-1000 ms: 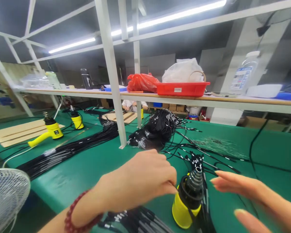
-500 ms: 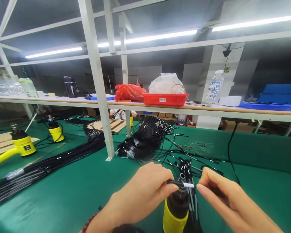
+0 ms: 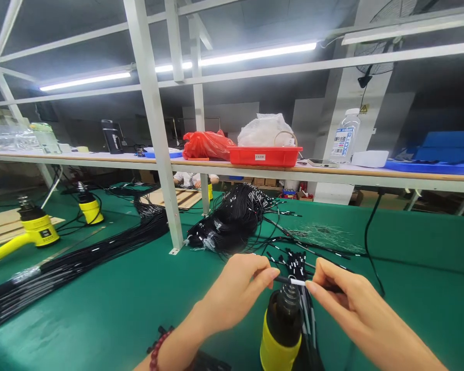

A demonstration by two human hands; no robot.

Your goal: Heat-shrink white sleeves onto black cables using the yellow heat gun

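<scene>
Between my hands a thin black cable (image 3: pixel 281 279) with a white sleeve (image 3: pixel 298 282) lies level over the nozzle of an upright yellow and black heat gun (image 3: pixel 281 332). My left hand (image 3: pixel 242 288) pinches the black part between thumb and fingers. At the right end of the white sleeve, my right hand (image 3: pixel 350 299) is closed in a pinch on the cable, with a dark piece showing behind its fingers. A bundle of cables with white marks (image 3: pixel 296 264) lies just behind and beside the heat gun.
A big coil of black cables (image 3: pixel 235 219) sits by the white post (image 3: pixel 154 118). Long cables (image 3: pixel 88 252) stretch across the left of the green table (image 3: pixel 112 309). Two more heat guns (image 3: pixel 38 229) stand at left. Above is a shelf with a red tray (image 3: pixel 265 156). A person (image 3: pixel 195 179) shows behind.
My right hand has moved left and now grips the sleeve end, where a gap showed before. Both hands and the cable are slightly higher, at the nozzle's tip.
</scene>
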